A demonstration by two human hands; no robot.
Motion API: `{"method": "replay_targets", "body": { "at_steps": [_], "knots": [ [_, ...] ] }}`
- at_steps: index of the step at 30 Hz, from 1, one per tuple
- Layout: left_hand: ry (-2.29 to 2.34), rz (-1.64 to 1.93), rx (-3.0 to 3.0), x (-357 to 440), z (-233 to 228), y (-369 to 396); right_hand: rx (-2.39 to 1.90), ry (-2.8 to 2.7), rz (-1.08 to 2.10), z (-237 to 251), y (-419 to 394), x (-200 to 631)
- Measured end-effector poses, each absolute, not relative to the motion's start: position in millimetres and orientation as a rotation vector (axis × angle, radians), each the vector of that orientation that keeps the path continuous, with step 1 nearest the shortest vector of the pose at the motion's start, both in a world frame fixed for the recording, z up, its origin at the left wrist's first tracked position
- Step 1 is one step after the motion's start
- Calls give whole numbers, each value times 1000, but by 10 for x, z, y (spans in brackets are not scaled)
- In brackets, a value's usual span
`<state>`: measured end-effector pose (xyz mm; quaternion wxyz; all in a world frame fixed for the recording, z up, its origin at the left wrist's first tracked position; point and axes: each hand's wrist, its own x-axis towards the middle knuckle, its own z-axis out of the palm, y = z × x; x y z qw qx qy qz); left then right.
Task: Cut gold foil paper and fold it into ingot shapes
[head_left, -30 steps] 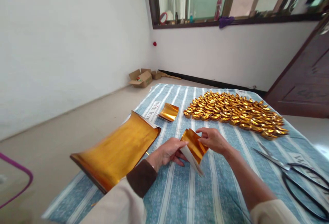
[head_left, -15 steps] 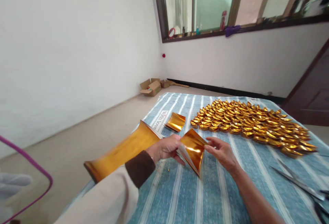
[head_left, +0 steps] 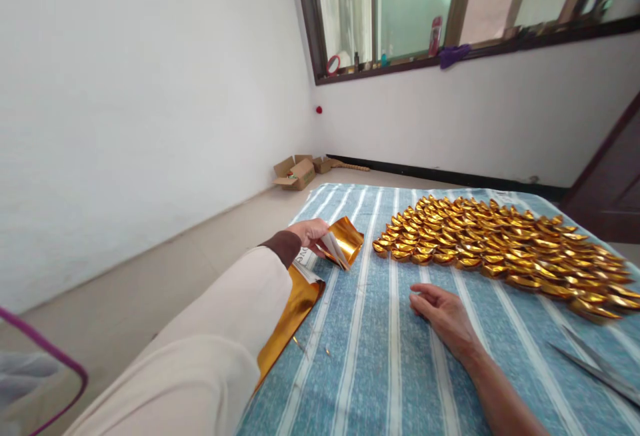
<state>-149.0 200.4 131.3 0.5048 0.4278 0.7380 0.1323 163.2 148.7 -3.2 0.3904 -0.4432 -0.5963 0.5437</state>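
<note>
My left hand (head_left: 311, 233) reaches to the far left part of the table, its fingers closed on the edge of gold foil paper (head_left: 349, 241). White undersides and several layered edges show there; how many sheets are in the grip I cannot tell. Under my left forearm lies a larger gold foil sheet (head_left: 295, 313), partly covered by the sleeve. My right hand (head_left: 445, 319) rests low over the middle of the cloth, fingers loosely bent and holding nothing. To its upper right, many folded gold paper ingots (head_left: 500, 246) stand in close rows.
A blue-and-white striped cloth (head_left: 370, 356) covers the table. Scissors (head_left: 595, 366) with parted blades lie at the right edge. Small gold scraps (head_left: 327, 351) lie near the front. Beyond the table, an open cardboard box (head_left: 295, 174) sits on the floor by the wall.
My left hand has moved away and left with the gold paper, to where a smaller piece lay. My right hand has let go of the paper and dropped slightly lower.
</note>
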Motion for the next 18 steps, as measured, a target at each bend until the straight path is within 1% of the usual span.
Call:
{"method": "replay_targets", "body": {
  "at_steps": [6,9,12,15,18],
  "knots": [
    [1980,244,1050,-1568,1232,2169,-1145,-1554,1383,-35,1506,1639],
    [2113,277,1099,-1665,1262,2237,-1156,-1573,1383,-38,1500,1641],
    [2212,362,1228,-1742,1388,2228,-1158,-1573,1381,-45,1488,1641],
    [2247,412,1400,-1757,1559,2048,-1154,-1584,1370,-49,1480,1643],
    [2217,371,1529,-1732,1691,1609,-1166,-1625,1334,-52,1474,1656]
  ]
}}
